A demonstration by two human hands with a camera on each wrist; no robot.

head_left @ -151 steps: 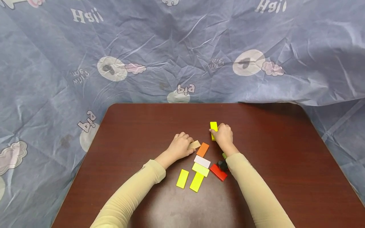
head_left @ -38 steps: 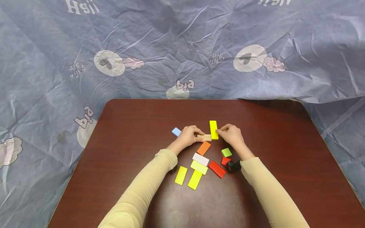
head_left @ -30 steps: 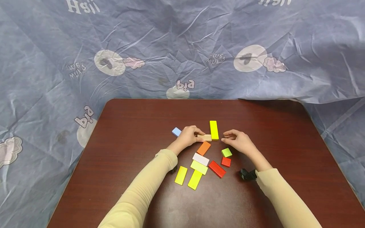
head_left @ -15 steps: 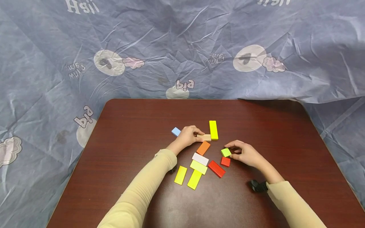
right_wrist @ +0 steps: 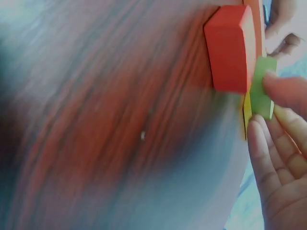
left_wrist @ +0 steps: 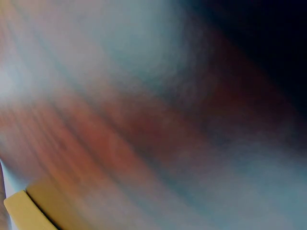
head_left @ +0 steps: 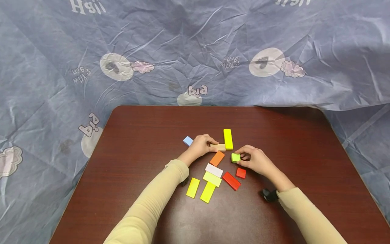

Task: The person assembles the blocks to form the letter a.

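Observation:
My left hand [head_left: 199, 145] pinches a plain wooden block [head_left: 218, 147], whose right end sits right at the near end of a long yellow block [head_left: 228, 139]. Between the thumb and fingers of my right hand [head_left: 257, 161] is a small green block [head_left: 235, 158], close to the near end of that yellow block. The right wrist view shows the thumb on one side of the green block [right_wrist: 262, 88] and fingertips at its lower end. An orange block [head_left: 217, 158] lies just nearer than the wooden one. Part of a light blue block [head_left: 188, 141] shows behind my left hand.
Nearer on the brown table [head_left: 152, 125] lie a white block [head_left: 214, 170], a pale yellow block [head_left: 212, 179] and two yellow blocks, one at the left [head_left: 193, 187]. A long red block [head_left: 231, 181] and a small red block [head_left: 241, 173] are to the right.
My left hand has brought the wooden block right, up to the yellow block. My right hand has released the yellow block, taken the green block, and moved it up and left, off the small red block's side.

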